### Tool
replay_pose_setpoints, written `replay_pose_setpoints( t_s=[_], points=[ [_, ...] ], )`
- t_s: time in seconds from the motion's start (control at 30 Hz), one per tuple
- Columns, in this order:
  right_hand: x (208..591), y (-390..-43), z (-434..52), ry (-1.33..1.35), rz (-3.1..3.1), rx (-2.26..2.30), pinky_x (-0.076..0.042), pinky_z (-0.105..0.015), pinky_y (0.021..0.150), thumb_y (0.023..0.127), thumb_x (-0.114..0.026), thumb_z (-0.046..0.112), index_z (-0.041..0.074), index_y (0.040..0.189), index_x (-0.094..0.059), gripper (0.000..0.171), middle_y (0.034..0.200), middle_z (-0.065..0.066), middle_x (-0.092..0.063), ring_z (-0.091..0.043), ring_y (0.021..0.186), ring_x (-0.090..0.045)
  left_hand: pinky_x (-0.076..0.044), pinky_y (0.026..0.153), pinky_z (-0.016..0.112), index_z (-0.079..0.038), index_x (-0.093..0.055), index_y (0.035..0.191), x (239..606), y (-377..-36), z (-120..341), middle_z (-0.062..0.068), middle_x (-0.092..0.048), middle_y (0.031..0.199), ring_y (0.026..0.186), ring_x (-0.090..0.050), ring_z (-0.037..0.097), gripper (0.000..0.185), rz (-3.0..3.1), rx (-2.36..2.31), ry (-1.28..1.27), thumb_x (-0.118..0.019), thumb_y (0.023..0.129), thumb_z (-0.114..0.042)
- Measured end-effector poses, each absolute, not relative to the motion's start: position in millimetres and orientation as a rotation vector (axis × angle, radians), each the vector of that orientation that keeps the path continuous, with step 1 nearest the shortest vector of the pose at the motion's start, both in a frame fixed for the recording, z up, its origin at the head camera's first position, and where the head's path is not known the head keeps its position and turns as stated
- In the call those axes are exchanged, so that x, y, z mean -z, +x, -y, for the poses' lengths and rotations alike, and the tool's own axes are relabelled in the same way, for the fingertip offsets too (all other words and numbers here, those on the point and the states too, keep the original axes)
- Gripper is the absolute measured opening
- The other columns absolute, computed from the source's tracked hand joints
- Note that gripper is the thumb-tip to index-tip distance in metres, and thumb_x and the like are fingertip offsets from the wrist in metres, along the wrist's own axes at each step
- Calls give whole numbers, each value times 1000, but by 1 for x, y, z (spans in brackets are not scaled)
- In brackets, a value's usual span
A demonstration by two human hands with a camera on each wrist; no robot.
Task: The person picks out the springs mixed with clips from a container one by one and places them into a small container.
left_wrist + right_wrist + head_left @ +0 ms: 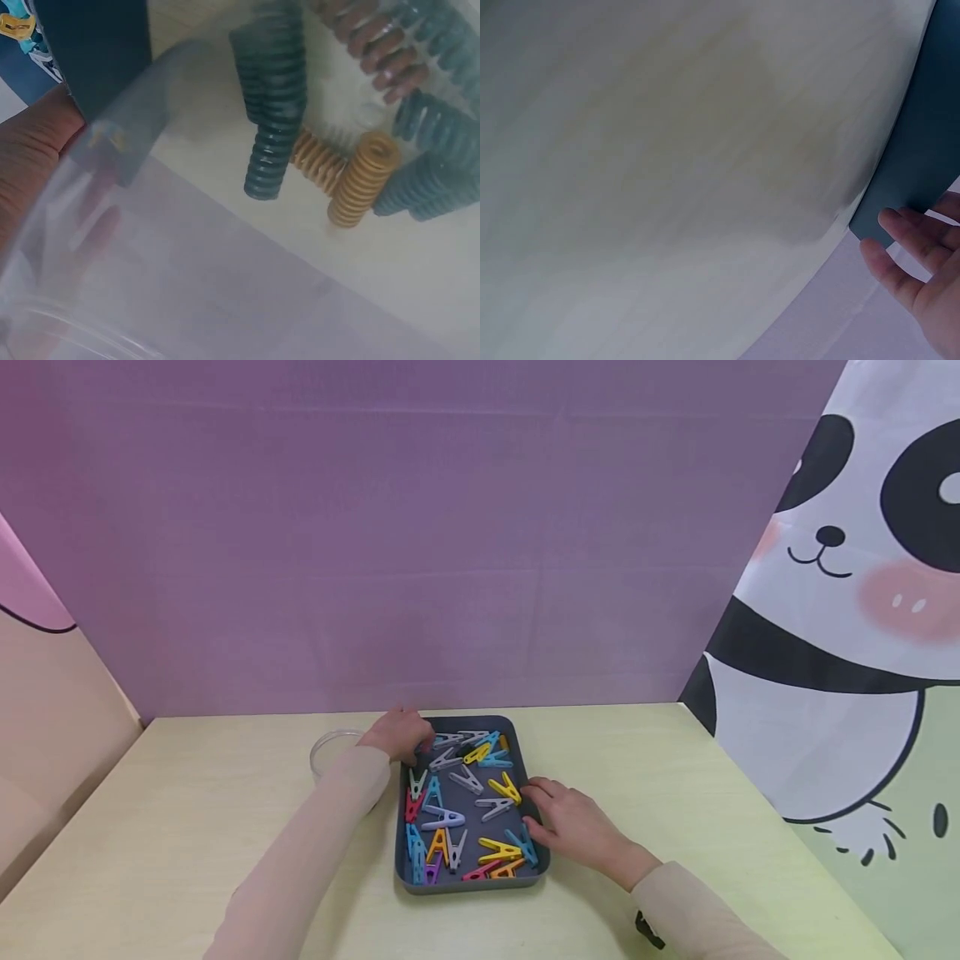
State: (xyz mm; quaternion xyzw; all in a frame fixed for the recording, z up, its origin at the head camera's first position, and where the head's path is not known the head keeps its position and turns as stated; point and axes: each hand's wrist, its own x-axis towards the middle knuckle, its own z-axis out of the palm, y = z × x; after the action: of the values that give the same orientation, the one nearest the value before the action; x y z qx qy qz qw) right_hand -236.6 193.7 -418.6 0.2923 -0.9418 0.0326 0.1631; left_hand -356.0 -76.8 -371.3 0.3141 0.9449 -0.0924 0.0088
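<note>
A dark grey tray point(405, 860) sits on the pale table and holds several coloured clothes pegs point(465, 797). My left hand point(401, 735) is at the tray's far left corner, with its fingers curled over the rim. What lies under them is hidden. In the left wrist view, the left hand's palm point(34, 150) lies against the tray's outer wall point(97, 52). My right hand point(566, 822) rests on the tray's right rim with fairly straight fingers, next to a yellow peg point(504, 788). The right hand's fingertips point(900, 232) touch the tray's edge point(919, 157).
A clear round dish point(333, 747) stands left of the tray, close behind my left forearm. The left wrist view shows its clear wall point(187, 247) and green point(270, 97) and yellow point(364, 176) coil springs. A purple backdrop and a panda curtain point(847, 610) enclose the table.
</note>
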Motion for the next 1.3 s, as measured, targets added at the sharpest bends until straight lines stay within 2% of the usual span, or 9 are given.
replay_pose_setpoints(
  t_s=[0.23, 0.5, 0.7, 1.07, 1.3],
  points=[
    [418, -237, -193, 830, 2698, -94, -51, -36, 80, 83, -61, 31, 4, 114, -59, 41, 115, -11, -59, -23, 95, -61, -36, 91, 36, -23, -70, 87, 373, -355, 77, -7, -66, 83, 85, -50, 16, 16, -2966, 348, 963, -77, 72, -24],
    [418, -236, -192, 821, 2709, -79, -51, -36, 81, 84, -61, 32, 5, 114, -58, 41, 116, -10, -59, -22, 96, -61, -35, 95, 37, -24, -70, 86, 374, -353, 75, -6, -67, 88, 89, -51, 16, 17, -2957, 363, 944, -78, 71, -22],
    [417, -236, -192, 810, 2709, -90, -51, -36, 80, 83, -61, 32, 5, 113, -59, 41, 115, -10, -59, -22, 95, -61, -34, 93, 37, -25, -70, 82, 378, -356, 74, -8, -67, 85, 85, -55, 13, 15, -2940, 353, 987, -78, 70, -20],
    [417, -235, -192, 810, 2714, -80, -51, -36, 81, 83, -61, 32, 5, 114, -58, 41, 116, -10, -59, -23, 96, -61, -34, 91, 37, -26, -67, 71, 380, -357, 71, -10, -65, 76, 82, -53, 13, 14, -2933, 363, 1005, -76, 73, -16],
    [417, -236, -192, 818, 2702, -88, -51, -36, 81, 83, -62, 31, 4, 114, -58, 41, 115, -11, -59, -23, 95, -61, -34, 90, 36, -27, -66, 71, 382, -360, 70, -10, -62, 74, 80, -51, 13, 13, -2928, 376, 1001, -75, 74, -18]
  ],
)
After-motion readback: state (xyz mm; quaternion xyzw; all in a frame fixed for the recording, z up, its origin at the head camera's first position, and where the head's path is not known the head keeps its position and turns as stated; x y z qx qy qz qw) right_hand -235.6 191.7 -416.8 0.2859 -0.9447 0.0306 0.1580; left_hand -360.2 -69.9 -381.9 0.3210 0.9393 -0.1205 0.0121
